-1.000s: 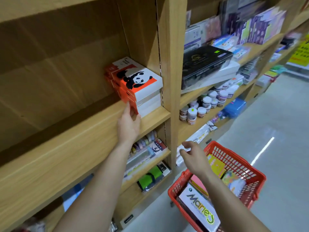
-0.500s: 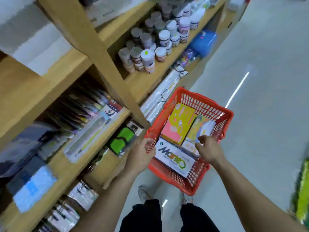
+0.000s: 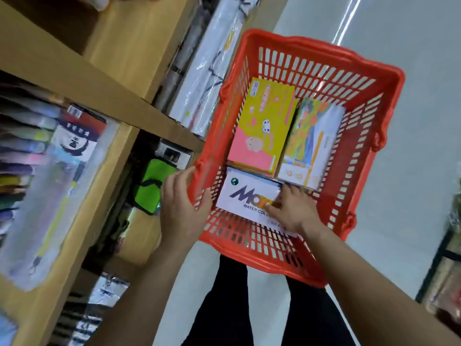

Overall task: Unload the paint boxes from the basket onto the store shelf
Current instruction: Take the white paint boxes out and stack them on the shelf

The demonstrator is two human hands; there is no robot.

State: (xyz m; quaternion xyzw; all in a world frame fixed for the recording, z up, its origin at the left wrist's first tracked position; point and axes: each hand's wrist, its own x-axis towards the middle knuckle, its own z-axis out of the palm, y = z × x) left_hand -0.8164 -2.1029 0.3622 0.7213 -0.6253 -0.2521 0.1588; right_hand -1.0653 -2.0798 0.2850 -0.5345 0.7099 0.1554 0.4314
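Observation:
A red plastic basket [image 3: 369,136] sits on the floor in front of me. Inside lie a white water-colour box [image 3: 245,197] at the near end, a yellow-and-pink paint box [image 3: 263,126] and a colourful white-edged box [image 3: 311,141] beyond it. My right hand [image 3: 290,209] is inside the basket, its fingers curled over the right end of the white box. My left hand [image 3: 180,204] rests against the basket's left wall from outside, thumb at the rim, fingers spread. The wooden store shelf [image 3: 82,78] runs along the left.
The lower shelves hold packaged brushes and pens [image 3: 52,171], a green pouch [image 3: 152,187] and rolled paper in plastic [image 3: 207,68]. My dark trouser legs [image 3: 229,300] stand below the basket. Grey floor [image 3: 411,46] lies to the right, with another display [image 3: 446,270] at the far right edge.
My view dropped from the upper shelf with the panda boxes to the basket. My left hand left the shelf and came to the basket's side; my right hand reached onto the white box.

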